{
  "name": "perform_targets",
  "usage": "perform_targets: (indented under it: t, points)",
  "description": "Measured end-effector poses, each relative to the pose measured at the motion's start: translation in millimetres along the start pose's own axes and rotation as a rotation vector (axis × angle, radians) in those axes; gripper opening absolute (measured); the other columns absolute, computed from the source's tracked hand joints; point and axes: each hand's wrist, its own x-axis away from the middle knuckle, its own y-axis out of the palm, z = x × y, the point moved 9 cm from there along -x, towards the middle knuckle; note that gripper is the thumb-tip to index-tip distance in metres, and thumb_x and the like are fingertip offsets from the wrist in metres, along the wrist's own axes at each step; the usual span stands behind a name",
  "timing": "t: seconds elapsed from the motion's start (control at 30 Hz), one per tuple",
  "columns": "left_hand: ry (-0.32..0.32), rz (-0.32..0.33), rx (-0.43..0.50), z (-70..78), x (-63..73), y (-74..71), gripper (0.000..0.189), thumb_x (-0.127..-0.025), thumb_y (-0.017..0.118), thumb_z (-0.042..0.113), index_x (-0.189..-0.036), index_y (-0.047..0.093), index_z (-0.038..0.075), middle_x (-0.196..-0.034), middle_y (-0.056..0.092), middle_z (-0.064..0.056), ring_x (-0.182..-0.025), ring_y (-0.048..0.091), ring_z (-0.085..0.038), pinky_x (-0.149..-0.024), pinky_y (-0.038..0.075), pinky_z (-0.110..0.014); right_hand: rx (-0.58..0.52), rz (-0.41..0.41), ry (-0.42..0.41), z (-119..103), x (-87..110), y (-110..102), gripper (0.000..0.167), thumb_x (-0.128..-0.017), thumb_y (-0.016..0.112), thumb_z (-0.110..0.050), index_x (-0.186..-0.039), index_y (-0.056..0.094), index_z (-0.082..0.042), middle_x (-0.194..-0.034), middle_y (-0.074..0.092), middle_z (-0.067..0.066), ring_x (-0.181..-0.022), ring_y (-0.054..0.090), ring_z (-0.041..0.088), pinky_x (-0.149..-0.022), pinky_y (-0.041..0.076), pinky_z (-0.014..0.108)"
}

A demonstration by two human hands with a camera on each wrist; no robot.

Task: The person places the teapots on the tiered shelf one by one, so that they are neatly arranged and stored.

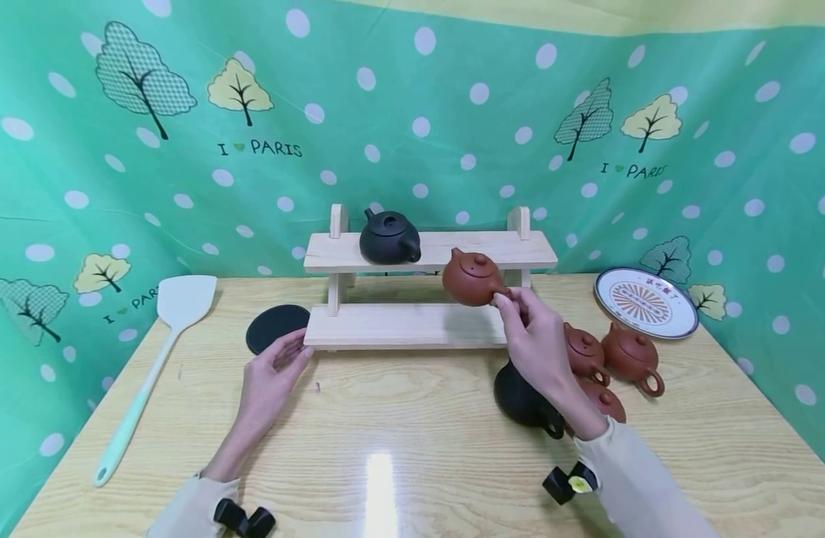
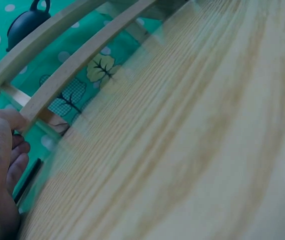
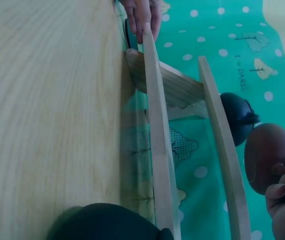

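Observation:
My right hand (image 1: 536,340) pinches a reddish-brown clay teapot (image 1: 471,278) by its handle. The teapot is held up in front of the right part of a two-tier wooden shelf (image 1: 385,326), over the lower board in the head view. At the shelf's lower left corner, my left hand (image 1: 271,377) grips the board's end between thumb and fingers; the left wrist view shows the thumb (image 2: 7,119) on that end. A black teapot (image 1: 388,237) stands on the upper board, left of its middle. Another black teapot (image 1: 523,400) sits on the table beneath my right forearm.
Several more brown teapots (image 1: 631,355) cluster right of my right forearm, partly hidden by it. A patterned plate (image 1: 646,303) lies at the back right. Beside the left hand is a black round disc (image 1: 276,326). A white spatula with a pale green handle (image 1: 143,396) lies far left.

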Motion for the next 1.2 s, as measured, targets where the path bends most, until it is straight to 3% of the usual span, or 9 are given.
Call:
perform_targets:
  t: [0.43,0.67,1.2]
  points:
    - [0.002,-0.005,-0.015,1.0,0.9,-0.5,0.04,-0.101,0.07,0.013,-0.137,0.063,-0.003,-0.132,0.067,-0.02,-0.119,0.065,-0.031,-0.095,0.049,-0.008,0.022,0.042,-0.011,4,-24.7,10,0.015,-0.105,0.062,-0.007,-0.107,0.071,0.005,-0.065,0.047,0.004,-0.054,0.04,0.013,-0.047,0.03,0.021]
    - [0.0,-0.009,-0.019,0.6,0.4,0.1,0.041,-0.101,0.07,0.014,-0.137,0.062,-0.003,-0.132,0.067,-0.02,-0.12,0.065,-0.031,-0.095,0.049,-0.009,0.0,0.039,-0.012,7,-36.4,18,0.017,-0.106,0.06,-0.007,-0.107,0.07,0.007,-0.069,0.05,0.007,-0.06,0.043,0.019,-0.05,0.031,0.022]
    - [-0.005,-0.001,-0.026,-1.1,0.3,-0.1,0.04,-0.101,0.071,0.013,-0.137,0.063,-0.003,-0.131,0.068,-0.019,-0.119,0.065,-0.03,-0.095,0.05,-0.01,-0.014,0.054,-0.015,16,-51.2,37,0.018,-0.106,0.06,-0.011,-0.106,0.069,0.005,-0.067,0.049,0.004,-0.056,0.043,0.015,-0.048,0.031,0.021]
